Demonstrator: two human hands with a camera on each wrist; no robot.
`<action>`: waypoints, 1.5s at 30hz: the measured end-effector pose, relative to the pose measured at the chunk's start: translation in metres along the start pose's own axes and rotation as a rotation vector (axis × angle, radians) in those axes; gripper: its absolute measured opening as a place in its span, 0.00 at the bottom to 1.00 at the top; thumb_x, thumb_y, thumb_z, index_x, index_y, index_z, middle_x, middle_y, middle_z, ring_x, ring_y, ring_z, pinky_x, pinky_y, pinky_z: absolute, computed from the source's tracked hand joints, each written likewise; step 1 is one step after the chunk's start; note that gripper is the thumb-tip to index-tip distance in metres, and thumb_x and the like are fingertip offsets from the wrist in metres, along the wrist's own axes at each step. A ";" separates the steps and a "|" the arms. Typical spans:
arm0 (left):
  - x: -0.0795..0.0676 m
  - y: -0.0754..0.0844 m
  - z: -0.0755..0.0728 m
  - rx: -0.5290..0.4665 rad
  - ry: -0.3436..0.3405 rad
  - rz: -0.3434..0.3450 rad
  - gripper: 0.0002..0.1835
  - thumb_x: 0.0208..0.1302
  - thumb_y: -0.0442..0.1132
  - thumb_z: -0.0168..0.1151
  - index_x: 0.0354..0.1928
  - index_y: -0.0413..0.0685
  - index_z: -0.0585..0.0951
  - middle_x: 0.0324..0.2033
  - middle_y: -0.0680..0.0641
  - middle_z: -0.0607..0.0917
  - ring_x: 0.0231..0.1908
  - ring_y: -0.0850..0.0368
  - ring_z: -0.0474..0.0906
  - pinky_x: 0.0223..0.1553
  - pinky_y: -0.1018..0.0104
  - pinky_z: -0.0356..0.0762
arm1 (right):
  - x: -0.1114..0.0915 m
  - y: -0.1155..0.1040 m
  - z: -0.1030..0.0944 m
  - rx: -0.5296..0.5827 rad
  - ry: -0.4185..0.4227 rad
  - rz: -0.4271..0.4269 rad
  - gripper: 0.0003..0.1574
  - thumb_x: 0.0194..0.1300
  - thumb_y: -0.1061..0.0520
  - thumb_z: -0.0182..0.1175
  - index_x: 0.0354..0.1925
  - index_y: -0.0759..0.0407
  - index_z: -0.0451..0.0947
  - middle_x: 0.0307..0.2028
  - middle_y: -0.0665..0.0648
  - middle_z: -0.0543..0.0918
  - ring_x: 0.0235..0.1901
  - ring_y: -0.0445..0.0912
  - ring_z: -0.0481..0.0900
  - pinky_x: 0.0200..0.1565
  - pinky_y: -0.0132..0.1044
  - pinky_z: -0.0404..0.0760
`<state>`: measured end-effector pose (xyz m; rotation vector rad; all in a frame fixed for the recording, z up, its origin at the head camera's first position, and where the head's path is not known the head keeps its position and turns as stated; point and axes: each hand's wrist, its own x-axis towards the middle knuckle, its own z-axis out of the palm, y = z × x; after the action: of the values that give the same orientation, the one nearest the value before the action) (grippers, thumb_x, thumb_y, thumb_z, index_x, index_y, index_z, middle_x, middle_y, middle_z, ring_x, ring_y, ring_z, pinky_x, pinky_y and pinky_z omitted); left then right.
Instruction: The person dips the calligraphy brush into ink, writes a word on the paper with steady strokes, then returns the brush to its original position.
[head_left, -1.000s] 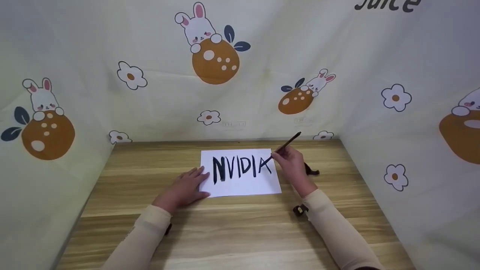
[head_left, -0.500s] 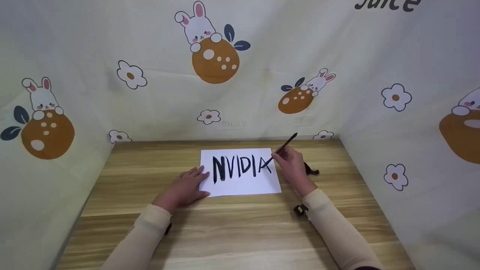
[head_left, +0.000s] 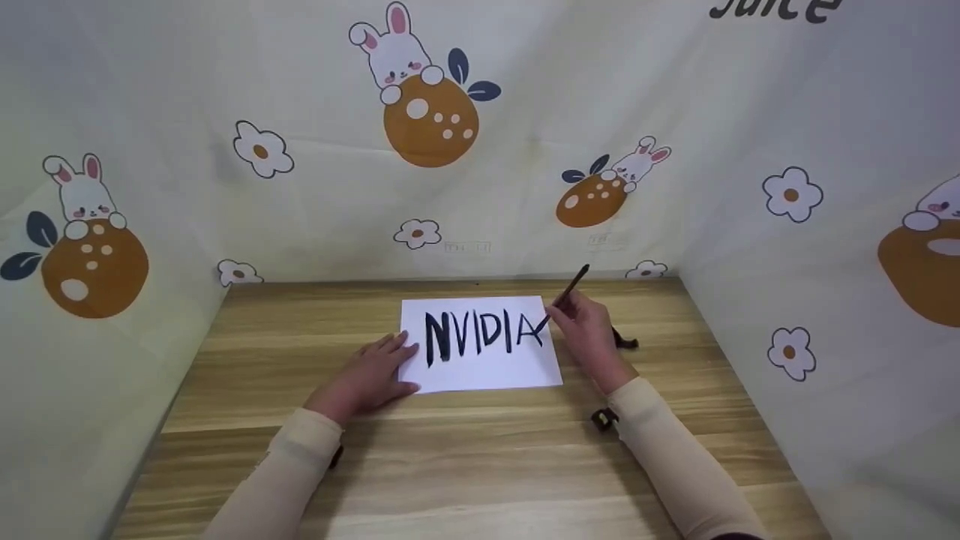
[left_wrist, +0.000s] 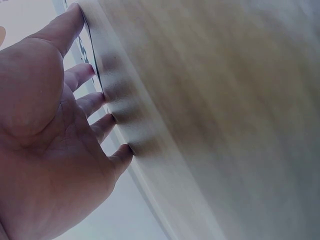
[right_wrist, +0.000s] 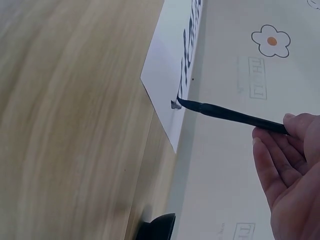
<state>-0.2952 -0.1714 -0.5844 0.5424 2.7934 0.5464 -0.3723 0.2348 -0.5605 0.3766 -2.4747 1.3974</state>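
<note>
Head view shows a white paper [head_left: 480,345] lying in the middle of the wooden table [head_left: 480,465], with big black letters NVIDIA painted on it. The right hand [head_left: 589,330] pinches a thin black brush [head_left: 562,298], and its wet tip touches the last letter (the A) near the paper's right edge. The left hand [head_left: 367,375] lies flat with straight fingers, pressing the paper's left edge down, with bunny-print curtain walls [head_left: 431,112] all around.

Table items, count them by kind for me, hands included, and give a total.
Hands: 2, left hand pressing the paper's edge, right hand holding the brush
Paper sheets: 1, white paper lettered NVIDIA
Brushes: 1, black brush
Small black objects: 1, black object behind the right hand
Total: 5
</note>
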 end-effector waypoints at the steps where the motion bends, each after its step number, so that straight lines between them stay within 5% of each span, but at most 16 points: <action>1: 0.000 0.000 0.000 0.001 0.001 0.002 0.42 0.80 0.58 0.66 0.86 0.46 0.67 0.87 0.37 0.57 0.86 0.31 0.49 0.82 0.28 0.49 | 0.000 0.000 -0.001 -0.004 0.005 -0.008 0.05 0.77 0.58 0.72 0.41 0.57 0.87 0.36 0.52 0.91 0.38 0.47 0.89 0.42 0.40 0.87; 36: 0.000 -0.001 0.001 0.019 0.005 -0.001 0.42 0.80 0.60 0.66 0.86 0.48 0.67 0.87 0.37 0.58 0.86 0.33 0.49 0.81 0.26 0.51 | -0.001 -0.006 -0.019 0.004 0.081 0.018 0.09 0.76 0.57 0.73 0.39 0.60 0.85 0.35 0.57 0.91 0.35 0.48 0.86 0.36 0.33 0.83; 45: 0.000 -0.001 0.000 0.023 -0.002 -0.011 0.42 0.80 0.60 0.65 0.86 0.49 0.66 0.87 0.38 0.57 0.86 0.34 0.48 0.82 0.28 0.49 | 0.000 -0.009 -0.028 0.058 0.076 0.083 0.09 0.78 0.55 0.72 0.43 0.61 0.86 0.39 0.58 0.92 0.41 0.58 0.89 0.38 0.35 0.84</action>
<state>-0.2953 -0.1724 -0.5850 0.5324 2.8019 0.5116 -0.3657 0.2546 -0.5392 0.2305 -2.4184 1.4896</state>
